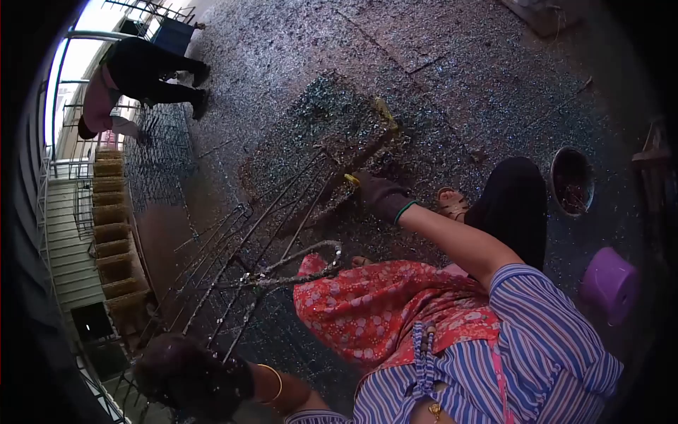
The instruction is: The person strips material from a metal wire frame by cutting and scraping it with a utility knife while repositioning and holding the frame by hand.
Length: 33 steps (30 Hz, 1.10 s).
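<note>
My left hand (191,374), in a dark glove with a gold bangle at the wrist, is at the lower left. Its fingers are closed around the rods of a welded metal rod frame (258,275), crusted with pale bits, which stretches across the middle of the view. My right hand (383,198), also gloved, is closed on a tool with a yellow handle (352,179); the tool's kind is not clear. A dark bar (371,150) lies just beyond that hand, near a yellow piece (384,113). Red floral cloth (367,304) covers my lap beside the frame.
Shiny chips litter the floor (282,42), with a darker heap (325,106) ahead. A round bowl (572,181) and a purple stool (609,286) stand at the right. At the upper left another person (134,71) bends over wire mesh (162,148). Brownish stacked blocks (113,226) line the left.
</note>
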Each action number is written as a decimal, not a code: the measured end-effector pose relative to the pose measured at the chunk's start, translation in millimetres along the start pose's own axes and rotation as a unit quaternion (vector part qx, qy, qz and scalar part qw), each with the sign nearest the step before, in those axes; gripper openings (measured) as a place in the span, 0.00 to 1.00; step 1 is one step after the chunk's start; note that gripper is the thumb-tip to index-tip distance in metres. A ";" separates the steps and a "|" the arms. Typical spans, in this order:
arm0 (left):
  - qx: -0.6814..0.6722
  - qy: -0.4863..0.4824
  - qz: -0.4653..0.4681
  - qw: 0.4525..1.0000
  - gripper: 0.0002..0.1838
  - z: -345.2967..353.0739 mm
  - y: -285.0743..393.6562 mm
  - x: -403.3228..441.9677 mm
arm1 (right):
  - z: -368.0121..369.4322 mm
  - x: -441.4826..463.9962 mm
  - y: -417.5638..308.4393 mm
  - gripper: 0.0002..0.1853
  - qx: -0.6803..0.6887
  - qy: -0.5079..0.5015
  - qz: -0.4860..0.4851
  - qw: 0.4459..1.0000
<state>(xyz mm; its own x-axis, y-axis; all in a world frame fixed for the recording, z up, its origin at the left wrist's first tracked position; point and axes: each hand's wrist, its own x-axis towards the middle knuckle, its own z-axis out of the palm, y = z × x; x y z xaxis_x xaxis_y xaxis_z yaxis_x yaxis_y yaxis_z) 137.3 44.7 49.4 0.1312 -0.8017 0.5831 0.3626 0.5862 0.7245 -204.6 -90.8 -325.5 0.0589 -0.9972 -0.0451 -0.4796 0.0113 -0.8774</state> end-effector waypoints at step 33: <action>-0.121 0.029 -0.128 0.984 0.20 -51.9 -38.5 0.6 | 12.3 51.4 -1.9 0.13 -0.083 -0.110 0.144 0.980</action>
<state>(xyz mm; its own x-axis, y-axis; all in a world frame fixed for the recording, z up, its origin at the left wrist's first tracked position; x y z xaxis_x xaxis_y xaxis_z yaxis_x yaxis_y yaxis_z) 171.3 15.6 2.8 0.0574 -0.9292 0.3651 0.5991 0.3246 0.7319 -189.9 -141.1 -332.0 0.0779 -0.9143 -0.3975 -0.6388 0.2604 -0.7240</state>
